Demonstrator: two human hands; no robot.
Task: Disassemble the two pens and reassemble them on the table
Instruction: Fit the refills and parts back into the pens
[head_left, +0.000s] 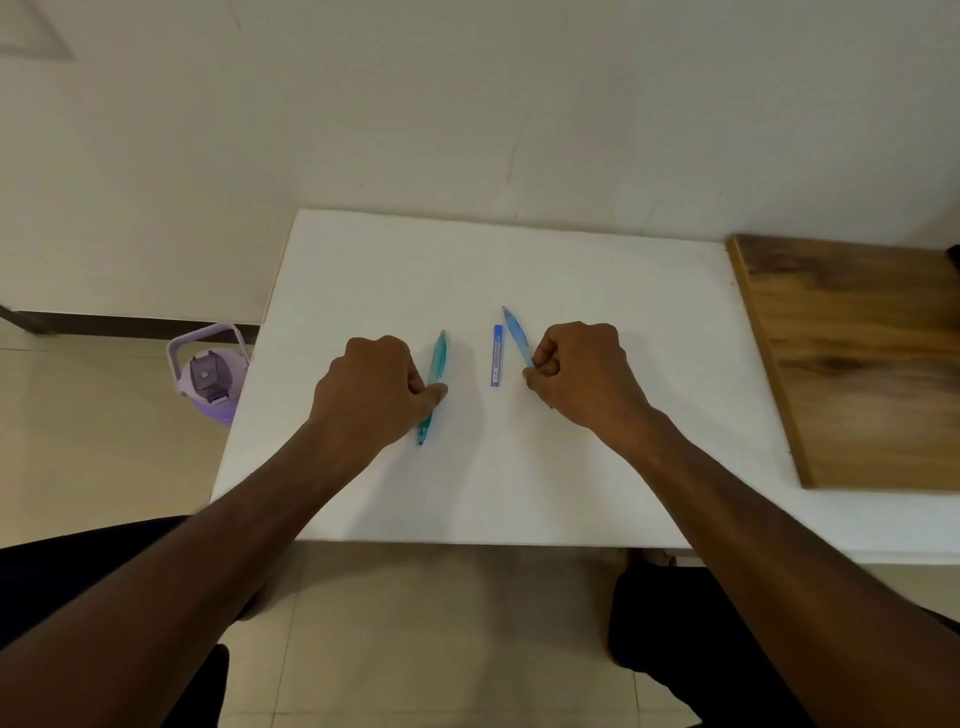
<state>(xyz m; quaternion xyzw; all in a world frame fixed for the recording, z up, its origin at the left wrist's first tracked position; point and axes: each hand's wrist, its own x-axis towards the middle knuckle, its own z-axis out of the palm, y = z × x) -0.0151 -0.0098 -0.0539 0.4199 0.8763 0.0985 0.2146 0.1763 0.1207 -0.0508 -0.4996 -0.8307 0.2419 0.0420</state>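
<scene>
A teal pen (435, 371) lies lengthwise on the white table (519, 467), left of centre. My left hand (371, 392) pinches it at its middle with curled fingers and thumb. A blue pen (516, 332) lies right of centre, its far end pointing up and left. My right hand (582, 366) grips the blue pen's near end, which is hidden under the fingers. Both pens look whole.
A small blue lead case (497, 356) lies between the two pens. A wooden board (857, 358) covers the table's right side. A lilac water bottle (210, 376) stands on the floor beside the table's left edge. A wall rises behind the table.
</scene>
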